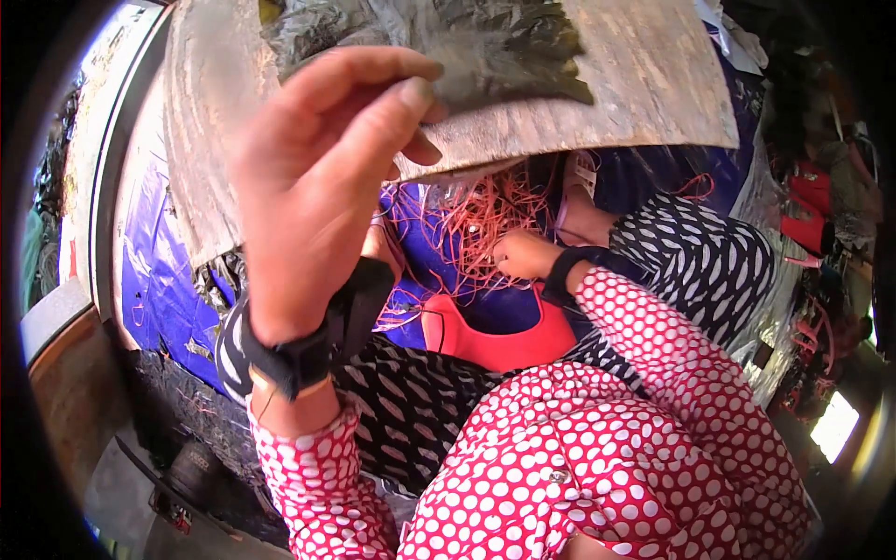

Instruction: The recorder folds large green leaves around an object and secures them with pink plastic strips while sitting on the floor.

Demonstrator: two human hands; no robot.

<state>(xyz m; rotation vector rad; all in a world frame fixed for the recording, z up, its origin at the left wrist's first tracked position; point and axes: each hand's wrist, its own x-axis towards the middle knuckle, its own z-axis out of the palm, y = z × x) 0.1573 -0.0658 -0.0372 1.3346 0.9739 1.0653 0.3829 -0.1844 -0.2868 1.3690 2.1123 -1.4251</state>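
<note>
My left hand [317, 159] is raised over the near edge of a wooden board [653, 84], slightly blurred. Its thumb and forefinger are pinched at the end of a dark greenish-brown leaf [518, 79] that stretches right across the board. More dark, crumpled leaves [322, 28] lie behind the hand. Lower down, just beyond the board's near edge, my right hand [527, 254] rests with curled fingers at a tangled pile of thin red strands [485, 210]. Its fingertips close on the strands, though exactly what they grip is partly hidden. Both wrists wear black bands.
A red curved plastic piece [504, 341] lies between my legs on a blue sheet [149, 271]. My bare feet flank the strands under the board. Red objects [807, 205] and clutter line the right side. A wooden post or frame [117, 159] stands at left.
</note>
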